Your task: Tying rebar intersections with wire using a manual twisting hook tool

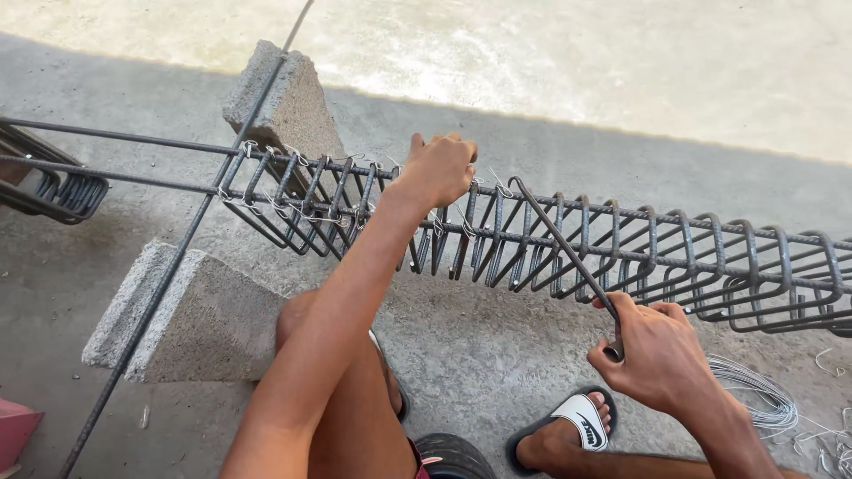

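Observation:
A long cage of dark steel rebar [621, 257] with many rectangular stirrups runs left to right above the concrete floor. My left hand [437, 168] reaches over the cage's top far bar and grips it among the wire-tied stirrups. My right hand [655, 350] is closed on the handle end of a thin metal hook tool [559, 239], whose tip reaches up to the top bar just right of my left hand. Thin tie wires [302, 160] show at several stirrup joints on the left part.
Two grey concrete blocks [200, 315] [284, 102] stand under the cage's left end. A single rebar [169, 275] lies diagonally across them. More stirrups [62, 191] hang at the far left. A bundle of thin wire [754, 395] lies on the floor at right. My sandalled foot [568, 430] is below.

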